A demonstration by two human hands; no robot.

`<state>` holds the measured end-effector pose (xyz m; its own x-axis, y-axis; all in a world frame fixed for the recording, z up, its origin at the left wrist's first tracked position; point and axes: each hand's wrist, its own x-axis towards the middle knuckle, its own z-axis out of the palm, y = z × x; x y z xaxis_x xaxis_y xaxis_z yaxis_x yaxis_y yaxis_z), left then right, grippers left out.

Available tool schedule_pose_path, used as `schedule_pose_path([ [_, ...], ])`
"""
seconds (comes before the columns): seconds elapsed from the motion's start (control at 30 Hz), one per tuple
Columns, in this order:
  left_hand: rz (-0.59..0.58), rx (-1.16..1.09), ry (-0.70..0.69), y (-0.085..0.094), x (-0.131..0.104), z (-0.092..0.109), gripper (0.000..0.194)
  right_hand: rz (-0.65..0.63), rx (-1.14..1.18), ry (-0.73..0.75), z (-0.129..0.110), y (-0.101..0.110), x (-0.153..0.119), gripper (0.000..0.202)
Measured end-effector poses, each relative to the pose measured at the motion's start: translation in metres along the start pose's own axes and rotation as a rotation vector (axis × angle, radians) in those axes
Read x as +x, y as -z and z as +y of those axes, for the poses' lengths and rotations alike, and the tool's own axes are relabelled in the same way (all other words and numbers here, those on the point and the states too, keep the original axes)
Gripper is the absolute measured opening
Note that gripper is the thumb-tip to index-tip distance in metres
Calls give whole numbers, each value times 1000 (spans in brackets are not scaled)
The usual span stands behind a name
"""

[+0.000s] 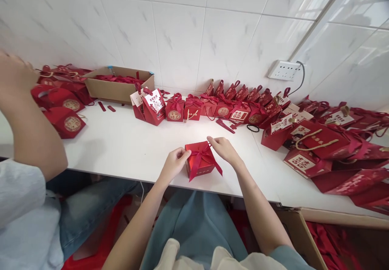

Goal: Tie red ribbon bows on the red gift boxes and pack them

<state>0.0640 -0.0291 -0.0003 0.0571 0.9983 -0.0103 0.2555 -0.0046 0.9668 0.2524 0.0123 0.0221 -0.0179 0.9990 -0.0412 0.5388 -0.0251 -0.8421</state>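
Note:
A small red gift box [191,147] sits on the white table [130,148] near its front edge, right in front of me. Tied over its top is a dark red ribbon [199,158] with a bow, its two tails hanging down the front and right side. At the box's left, thumb and fingers of my left hand [175,160] are pinched on one side of the bow. My right hand [224,147] pinches at the bow's other side, by the far right corner. The fingertips partly cover the ribbon loops.
Finished-looking red gift boxes [223,110] line the wall, with more piled at right [316,140] and left [69,122]. A cardboard box [112,89] holds red ribbon. Another carton [304,237] stands below right. A co-worker's arm [36,128] reaches up at left. A black ring [253,128] lies nearby.

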Motion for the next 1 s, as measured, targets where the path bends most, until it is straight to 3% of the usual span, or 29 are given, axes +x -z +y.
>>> schedule_pose_path([
  [0.13, 13, -71, -22, -4, 0, -5, 35, 5, 148, 71, 18, -7, -17, 40],
  [0.37, 67, -82, -43, -7, 2, -15, 36, 53, 304, 79, 38, -23, -44, 39],
  [0.5, -14, -101, -113, 6, 3, -17, 17, 71, 285, 39, 37, -13, -50, 41],
  [0.63, -120, 44, -220, 21, 7, -16, 21, 222, 235, 60, 37, 3, -52, 36],
  [0.7, -158, 130, -290, 26, 9, -11, 16, 145, 239, 211, 39, 7, -52, 41],
  [0.77, -193, 193, -326, 28, 11, -5, 15, -34, 224, 341, 42, 9, -51, 71],
  [0.87, -251, 260, -309, 31, 14, 5, 18, -245, 159, 403, 47, 4, -50, 110],
  [1.0, -340, 314, -361, 36, 19, 14, 15, -304, 96, 417, 49, -7, -51, 120],
])
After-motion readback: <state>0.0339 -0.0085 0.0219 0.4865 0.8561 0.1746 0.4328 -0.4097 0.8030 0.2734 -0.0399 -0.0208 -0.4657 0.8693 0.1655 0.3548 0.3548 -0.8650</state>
